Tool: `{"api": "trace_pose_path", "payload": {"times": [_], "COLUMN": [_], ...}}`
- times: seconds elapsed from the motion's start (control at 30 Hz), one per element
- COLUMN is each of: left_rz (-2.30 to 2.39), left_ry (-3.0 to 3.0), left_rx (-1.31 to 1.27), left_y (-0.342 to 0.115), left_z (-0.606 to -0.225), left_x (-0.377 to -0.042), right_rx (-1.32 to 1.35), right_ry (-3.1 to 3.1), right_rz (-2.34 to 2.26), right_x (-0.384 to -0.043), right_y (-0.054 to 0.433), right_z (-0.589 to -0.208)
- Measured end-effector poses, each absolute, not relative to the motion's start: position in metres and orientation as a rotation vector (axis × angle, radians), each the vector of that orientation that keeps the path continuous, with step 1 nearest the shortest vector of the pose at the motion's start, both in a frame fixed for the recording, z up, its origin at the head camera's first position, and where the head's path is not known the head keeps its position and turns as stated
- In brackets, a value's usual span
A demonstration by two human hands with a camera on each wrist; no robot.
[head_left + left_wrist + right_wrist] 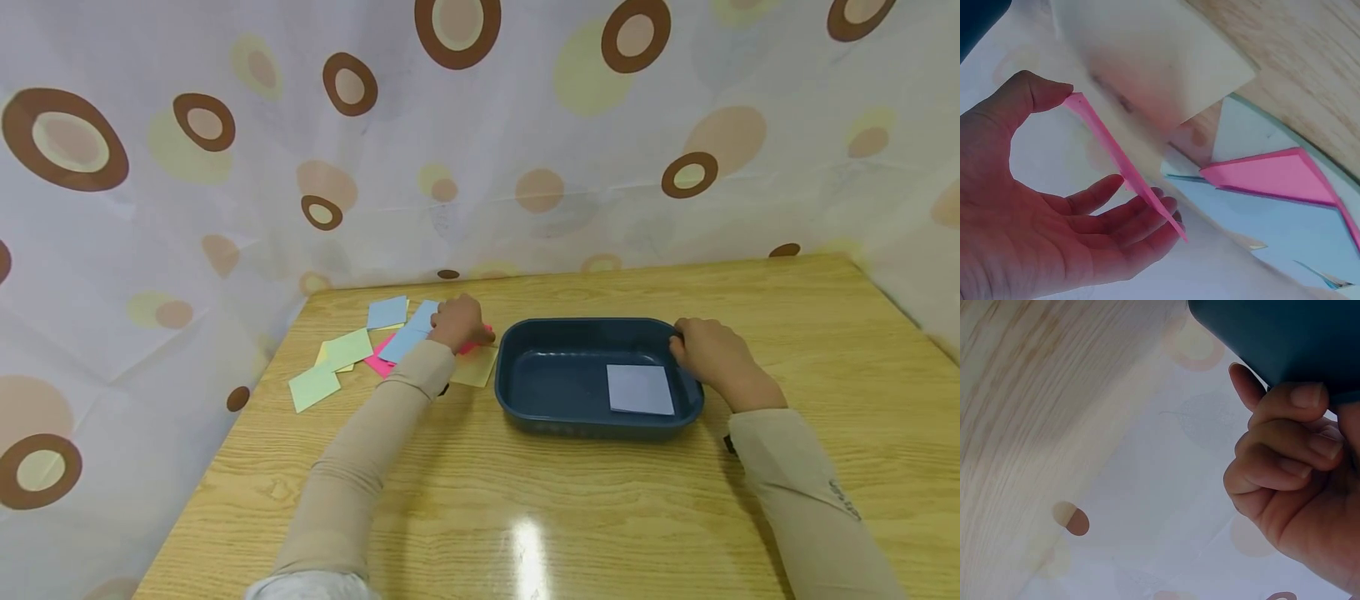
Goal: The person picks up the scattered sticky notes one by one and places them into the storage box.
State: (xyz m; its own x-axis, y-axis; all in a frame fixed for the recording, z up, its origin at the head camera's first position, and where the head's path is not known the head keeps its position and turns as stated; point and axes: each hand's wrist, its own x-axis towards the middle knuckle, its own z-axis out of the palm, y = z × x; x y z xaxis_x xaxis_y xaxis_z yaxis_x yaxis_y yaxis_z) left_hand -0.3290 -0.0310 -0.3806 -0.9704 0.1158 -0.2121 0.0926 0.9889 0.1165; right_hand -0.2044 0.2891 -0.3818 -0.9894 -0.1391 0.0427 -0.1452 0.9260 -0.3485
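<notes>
My left hand point(457, 323) pinches a pink sticky note point(1107, 140) by its edge, between thumb and fingers, above the scattered notes. Left of the dark blue tray point(551, 392), a yellow note point(476, 368) lies on the table below that hand. Blue notes point(401, 345) overlap another pink note point(378, 364) beside it. My right hand point(712, 357) grips the tray's right end, with curled fingers and the thumb at the rim in the right wrist view. Inside the tray, toward the right, lies a pale lavender note point(640, 389).
Green notes point(315, 387) lie at the far left of the spread, and a blue note point(387, 312) rests farther back. The wooden table point(570, 508) meets a patterned curtain point(495, 217) behind it and at both sides.
</notes>
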Motion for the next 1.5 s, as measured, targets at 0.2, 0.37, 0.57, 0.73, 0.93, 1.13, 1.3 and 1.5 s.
{"api": "trace_pose_path", "payload": {"times": [0.2,0.37,0.57,0.73,0.93,1.13,1.3,1.5], "left_rz": [0.253,0.235,0.237,0.221,0.065,-0.182,-0.314,-0.449], "left_ry": [2.962,3.009,3.053,3.023,2.864,2.585,2.387,2.319], "left_rx": [0.253,0.378,0.535,0.731,0.992,1.203,1.307,1.342], "left_y": [-0.026,-0.015,0.006,0.032,0.067,0.101,0.122,0.139], "left_z": [-0.37,-0.354,-0.329,-0.316,-0.312,-0.317,-0.333,-0.351], "left_x": [-0.331,-0.326,-0.308,-0.286,-0.263,-0.255,-0.257,-0.257], "right_rx": [0.207,0.204,0.212,0.217,0.202,0.187,0.203,0.21], "right_ry": [-3.076,-3.077,-3.076,-3.073,-3.077,-3.08,-3.08,-3.064], "right_rz": [0.557,0.553,0.564,0.567,0.577,0.588,0.585,0.571], "right_x": [-0.205,-0.204,-0.203,-0.203,-0.204,-0.205,-0.206,-0.205], "right_y": [0.292,0.293,0.294,0.294,0.293,0.292,0.292,0.291], "right_z": [-0.381,-0.382,-0.384,-0.385,-0.384,-0.382,-0.382,-0.382]}}
